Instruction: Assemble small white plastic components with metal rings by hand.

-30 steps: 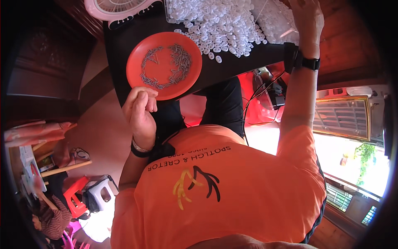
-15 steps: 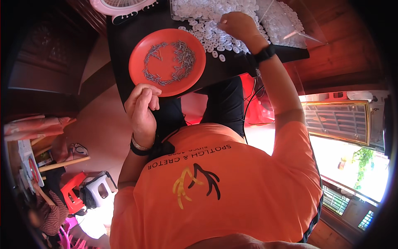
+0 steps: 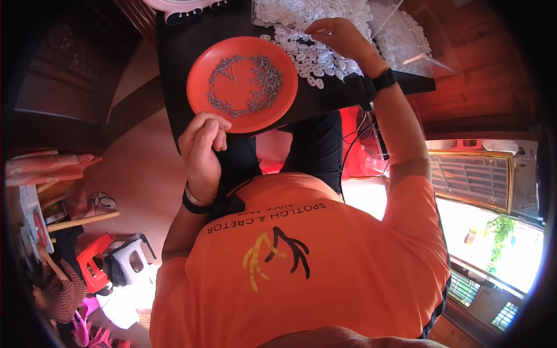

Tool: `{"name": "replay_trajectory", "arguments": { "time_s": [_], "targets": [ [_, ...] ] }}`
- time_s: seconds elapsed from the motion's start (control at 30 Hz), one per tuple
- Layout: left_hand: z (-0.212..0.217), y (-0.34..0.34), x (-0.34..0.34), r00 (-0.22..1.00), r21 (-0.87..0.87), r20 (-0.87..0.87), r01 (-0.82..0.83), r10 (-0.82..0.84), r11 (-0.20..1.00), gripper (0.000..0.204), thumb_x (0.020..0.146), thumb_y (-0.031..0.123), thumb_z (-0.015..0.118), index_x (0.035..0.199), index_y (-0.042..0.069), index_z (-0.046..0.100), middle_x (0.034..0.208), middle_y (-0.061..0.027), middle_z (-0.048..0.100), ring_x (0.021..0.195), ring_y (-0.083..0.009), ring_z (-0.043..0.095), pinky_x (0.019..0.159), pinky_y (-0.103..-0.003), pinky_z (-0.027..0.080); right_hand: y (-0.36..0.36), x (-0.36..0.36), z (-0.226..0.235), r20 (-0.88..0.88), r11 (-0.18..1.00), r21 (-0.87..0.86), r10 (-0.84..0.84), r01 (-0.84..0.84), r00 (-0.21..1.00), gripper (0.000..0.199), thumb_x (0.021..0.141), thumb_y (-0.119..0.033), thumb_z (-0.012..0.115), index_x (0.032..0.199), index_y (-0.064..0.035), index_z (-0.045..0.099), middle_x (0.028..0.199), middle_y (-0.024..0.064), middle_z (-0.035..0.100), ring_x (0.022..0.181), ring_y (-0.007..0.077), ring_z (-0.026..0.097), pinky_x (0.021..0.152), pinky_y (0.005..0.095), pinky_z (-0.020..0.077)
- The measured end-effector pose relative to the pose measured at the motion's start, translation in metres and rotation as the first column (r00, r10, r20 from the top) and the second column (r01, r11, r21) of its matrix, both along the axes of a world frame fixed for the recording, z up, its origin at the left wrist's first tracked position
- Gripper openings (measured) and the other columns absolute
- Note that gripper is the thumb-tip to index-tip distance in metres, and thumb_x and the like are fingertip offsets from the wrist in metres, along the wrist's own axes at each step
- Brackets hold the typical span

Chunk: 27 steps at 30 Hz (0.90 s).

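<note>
My left hand (image 3: 203,148) is closed just off the near-left rim of a round orange-red plate (image 3: 200,87), thumb pressed to the curled fingers; whatever it pinches is too small to make out. On the plate, many small grey screws (image 3: 268,87) lie in a rough ring. My right hand (image 3: 343,39) hovers palm down at a heap of small white oval plastic pieces with holes (image 3: 316,57). Its fingers reach leftward with a gap toward the thumb, and no piece shows clearly between them.
A clear plastic box (image 3: 400,32) full of white pieces stands at the far right of the dark table (image 3: 174,61). A pink-white fan base (image 3: 180,8) is at the far left. Black cables (image 3: 350,152) hang under the table edge. Stools (image 3: 136,258) stand on the floor at left.
The view has shifted slightly, moving table and plate a little rightward. My right hand's fingers have stretched out over the white pieces from a more closed shape. My left hand keeps its pinch.
</note>
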<state>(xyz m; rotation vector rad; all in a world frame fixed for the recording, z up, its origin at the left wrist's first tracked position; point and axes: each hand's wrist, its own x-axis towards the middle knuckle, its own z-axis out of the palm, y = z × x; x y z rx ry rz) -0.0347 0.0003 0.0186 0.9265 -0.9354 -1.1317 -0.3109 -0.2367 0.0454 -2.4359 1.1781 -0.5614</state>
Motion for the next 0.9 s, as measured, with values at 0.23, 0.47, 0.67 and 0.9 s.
{"name": "replay_trajectory", "arguments": {
  "time_s": [0.23, 0.47, 0.67, 0.9],
  "targets": [
    [-0.002, -0.001, -0.001, 1.000, 0.013, -0.004, 0.018, -0.018, 1.000, 0.024, 0.089, 0.015, 0.046, 0.079, -0.003, 0.058, 0.068, -0.0025, 0.052, 0.054, -0.0059, 0.039, 0.050, -0.022, 0.034, 0.025, 0.026, 0.007, -0.158, 0.992, -0.069, 0.095, -0.107, 0.983, 0.022, 0.079, -0.025, 0.068, 0.094, -0.0097, 0.068, 0.080, 0.0075, 0.065, 0.074, 0.0204, 0.063, 0.069, 0.0321, 0.0489],
    [0.001, 0.002, 0.000, 1.000, 0.003, 0.006, 0.012, -0.012, 1.000, 0.024, 0.089, 0.014, 0.046, 0.079, -0.003, 0.058, 0.067, -0.0022, 0.052, 0.054, -0.0059, 0.039, 0.051, -0.022, 0.034, 0.017, 0.031, -0.011, -0.330, 0.946, -0.317, -0.046, -0.064, 0.943, 0.017, 0.080, -0.023, 0.059, 0.086, -0.0082, 0.065, 0.081, 0.0104, 0.066, 0.079, 0.0304, 0.063, 0.071, 0.0402, 0.0497],
    [-0.003, 0.003, 0.001, 1.000, 0.024, -0.007, 0.029, -0.029, 0.999, 0.023, 0.089, 0.014, 0.046, 0.080, -0.003, 0.058, 0.068, -0.0021, 0.052, 0.054, -0.0058, 0.039, 0.051, -0.023, 0.033, 0.014, 0.018, -0.004, -0.314, 0.951, -0.308, -0.137, 0.036, 0.940, 0.016, 0.082, -0.022, 0.057, 0.089, -0.0104, 0.066, 0.081, 0.0112, 0.066, 0.079, 0.0312, 0.062, 0.071, 0.0400, 0.0496],
    [0.000, 0.001, -0.001, 0.999, 0.041, -0.002, 0.032, -0.032, 0.999, 0.023, 0.089, 0.014, 0.046, 0.080, -0.003, 0.058, 0.068, -0.0027, 0.052, 0.054, -0.0058, 0.039, 0.051, -0.023, 0.034, 0.017, 0.020, 0.002, -0.309, 0.967, -0.240, 0.011, -0.089, 0.951, 0.016, 0.081, -0.022, 0.059, 0.089, -0.0104, 0.066, 0.084, 0.0097, 0.065, 0.080, 0.0289, 0.063, 0.072, 0.0378, 0.0497]
  ]
}}
